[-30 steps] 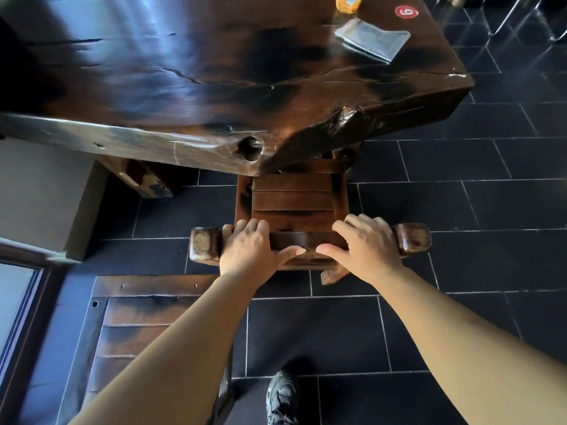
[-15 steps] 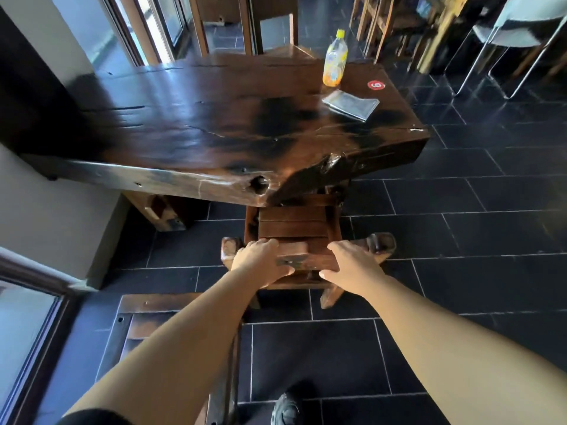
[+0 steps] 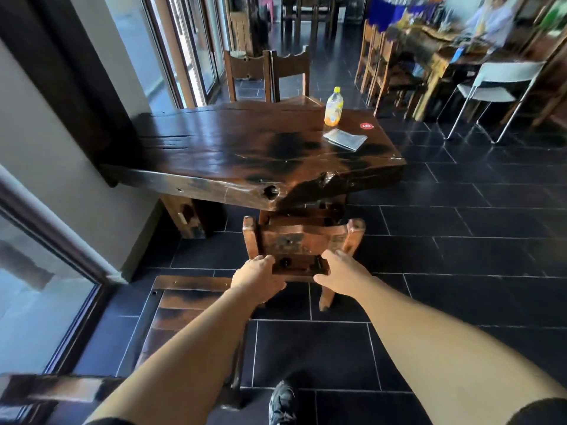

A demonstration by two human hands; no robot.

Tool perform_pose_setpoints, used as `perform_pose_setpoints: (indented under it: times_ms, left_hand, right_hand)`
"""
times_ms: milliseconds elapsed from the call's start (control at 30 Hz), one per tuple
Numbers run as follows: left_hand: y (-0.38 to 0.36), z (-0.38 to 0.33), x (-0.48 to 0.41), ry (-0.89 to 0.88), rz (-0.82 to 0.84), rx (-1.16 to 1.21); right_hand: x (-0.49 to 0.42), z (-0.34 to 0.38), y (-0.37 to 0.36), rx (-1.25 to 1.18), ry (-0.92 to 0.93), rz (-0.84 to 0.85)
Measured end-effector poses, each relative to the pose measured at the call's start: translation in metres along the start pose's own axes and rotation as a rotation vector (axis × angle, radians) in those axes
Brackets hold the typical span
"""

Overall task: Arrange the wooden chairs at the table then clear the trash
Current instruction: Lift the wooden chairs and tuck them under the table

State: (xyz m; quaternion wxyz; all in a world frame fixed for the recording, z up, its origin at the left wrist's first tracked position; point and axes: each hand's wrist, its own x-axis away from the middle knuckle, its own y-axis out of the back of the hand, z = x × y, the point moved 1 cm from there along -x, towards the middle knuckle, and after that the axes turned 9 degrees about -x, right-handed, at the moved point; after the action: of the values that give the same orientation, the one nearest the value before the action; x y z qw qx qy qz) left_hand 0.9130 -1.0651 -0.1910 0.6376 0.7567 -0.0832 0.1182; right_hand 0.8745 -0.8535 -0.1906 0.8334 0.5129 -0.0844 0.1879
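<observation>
A dark wooden chair stands pushed in at the near end of the heavy wooden table, its seat mostly hidden under the tabletop. My left hand grips the left side of the backrest's near edge. My right hand holds the right side. On the table's far right corner stand a plastic bottle of orange drink and a flat grey packet, beside a red round sticker.
A second wooden chair sits at my lower left, by the glass door. Two more wooden chairs stand at the table's far end. White metal-framed chairs and other tables fill the right background. My shoe is on the black tiles.
The chair has slid further under the table with both hands still on its backrest. My view has lifted, so the far chairs and the room now show.
</observation>
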Motion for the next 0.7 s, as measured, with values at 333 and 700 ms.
perform_pose_setpoints:
  times_ms: [333,700]
  left_hand:
    - [-0.008,0.044,0.082,0.02,-0.024,0.101]
    - [-0.011,0.159,0.082,-0.014,0.026,0.066]
  right_hand:
    - [0.07,0.042,-0.037,0.018,0.043,0.062]
    - [0.062,0.143,-0.128,-0.003,0.008,0.106]
